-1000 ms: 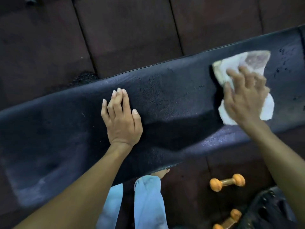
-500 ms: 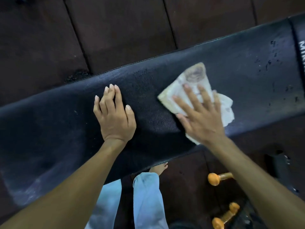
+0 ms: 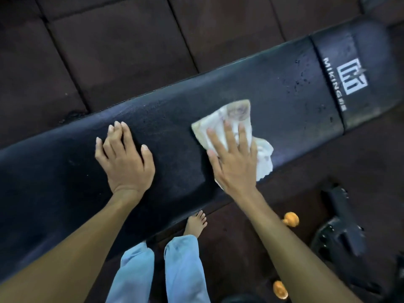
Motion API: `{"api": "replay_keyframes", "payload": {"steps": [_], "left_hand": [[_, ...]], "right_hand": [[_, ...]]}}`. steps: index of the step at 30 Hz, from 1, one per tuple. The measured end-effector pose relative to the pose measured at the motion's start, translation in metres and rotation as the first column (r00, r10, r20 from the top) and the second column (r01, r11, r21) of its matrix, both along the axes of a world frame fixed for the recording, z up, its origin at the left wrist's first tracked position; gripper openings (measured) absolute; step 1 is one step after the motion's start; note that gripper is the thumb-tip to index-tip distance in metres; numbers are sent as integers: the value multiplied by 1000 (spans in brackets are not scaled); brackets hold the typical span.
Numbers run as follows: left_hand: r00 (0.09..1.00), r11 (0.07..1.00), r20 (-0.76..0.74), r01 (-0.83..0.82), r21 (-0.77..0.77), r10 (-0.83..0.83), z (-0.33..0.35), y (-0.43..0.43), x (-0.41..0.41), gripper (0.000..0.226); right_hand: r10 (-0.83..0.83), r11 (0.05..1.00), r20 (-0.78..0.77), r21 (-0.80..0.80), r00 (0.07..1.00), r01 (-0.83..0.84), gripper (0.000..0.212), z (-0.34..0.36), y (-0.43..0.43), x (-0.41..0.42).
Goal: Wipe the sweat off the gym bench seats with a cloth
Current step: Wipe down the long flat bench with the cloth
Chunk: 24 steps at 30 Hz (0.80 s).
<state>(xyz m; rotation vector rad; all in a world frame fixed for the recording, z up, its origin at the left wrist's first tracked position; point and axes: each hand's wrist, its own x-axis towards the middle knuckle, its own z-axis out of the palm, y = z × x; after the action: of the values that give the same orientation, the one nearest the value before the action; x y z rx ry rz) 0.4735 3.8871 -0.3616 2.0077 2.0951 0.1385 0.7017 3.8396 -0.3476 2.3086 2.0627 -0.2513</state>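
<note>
We look straight down on a long black padded bench running from the lower left edge up to the upper right. Our left hand lies flat on the pad near its middle, fingers straight and close together, gripping nothing. Our right hand presses a crumpled white cloth flat against the pad, nearer the bench's right end, fingers spread wide over it. Dark droplets speckle the pad beyond the cloth. A white logo marks the bench's right end. By the bench's near edge we see 1 bare foot, pale blue trousers and 2 orange dumbbell ends.
</note>
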Motion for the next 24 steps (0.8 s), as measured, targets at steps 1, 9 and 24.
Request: {"api": "replay_keyframes", "payload": {"steps": [1, 9, 24], "left_hand": [[1000, 1000, -8, -2, -10, 2, 1, -1, 1, 63], [982, 994, 183, 33, 104, -52, 23, 11, 76, 54], [981, 984, -76, 179, 4, -178, -7, 106, 233, 62]], "right_hand": [[61, 998, 13, -1, 998, -61, 48, -1, -17, 13], [-396, 911, 49, -99, 917, 399, 52, 3, 23, 173], [-118, 990, -3, 75, 993, 118, 46, -16, 236, 196]]}}
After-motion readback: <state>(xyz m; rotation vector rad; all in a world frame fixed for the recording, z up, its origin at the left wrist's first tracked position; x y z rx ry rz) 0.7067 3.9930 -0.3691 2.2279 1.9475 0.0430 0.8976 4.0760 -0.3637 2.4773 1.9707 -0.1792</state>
